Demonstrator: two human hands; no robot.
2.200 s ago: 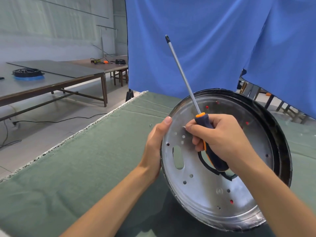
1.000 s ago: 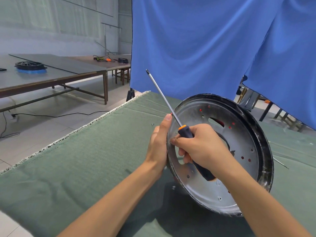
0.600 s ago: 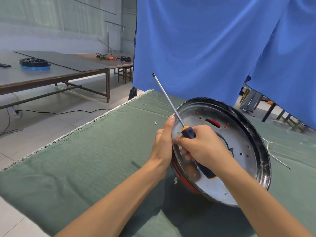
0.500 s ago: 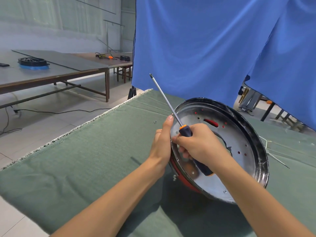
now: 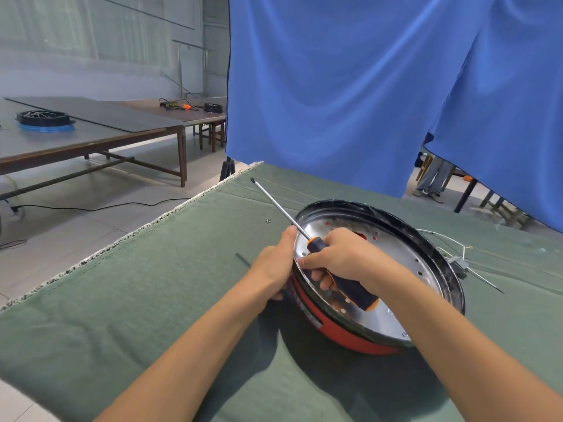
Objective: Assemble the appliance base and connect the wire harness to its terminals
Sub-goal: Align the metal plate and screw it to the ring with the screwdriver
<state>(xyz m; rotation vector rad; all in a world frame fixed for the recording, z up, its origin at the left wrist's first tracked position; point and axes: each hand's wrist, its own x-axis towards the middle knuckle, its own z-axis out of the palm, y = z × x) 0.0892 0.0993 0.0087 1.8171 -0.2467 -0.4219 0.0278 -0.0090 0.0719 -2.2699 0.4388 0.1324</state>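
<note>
The round appliance base (image 5: 405,257), a shiny perforated metal plate in a black rim with a red shell underneath, lies tilted on the green cloth. My left hand (image 5: 274,269) grips its left rim. My right hand (image 5: 344,263) rests over the plate and holds a screwdriver (image 5: 341,283) with a dark blue and orange handle. Its long shaft points up and left, past the rim. Thin wires of the harness (image 5: 460,260) lie on the cloth just right of the base.
The green cloth (image 5: 152,300) covers the work table, whose frayed left edge drops to the floor. A tiny screw (image 5: 268,221) and a dark short pin (image 5: 242,259) lie left of the base. A blue curtain (image 5: 350,86) hangs behind. Other tables stand far left.
The base has been tipped down from nearly upright toward the cloth, showing its red underside. The screwdriver shaft has swung lower and to the left. Both hands kept their hold.
</note>
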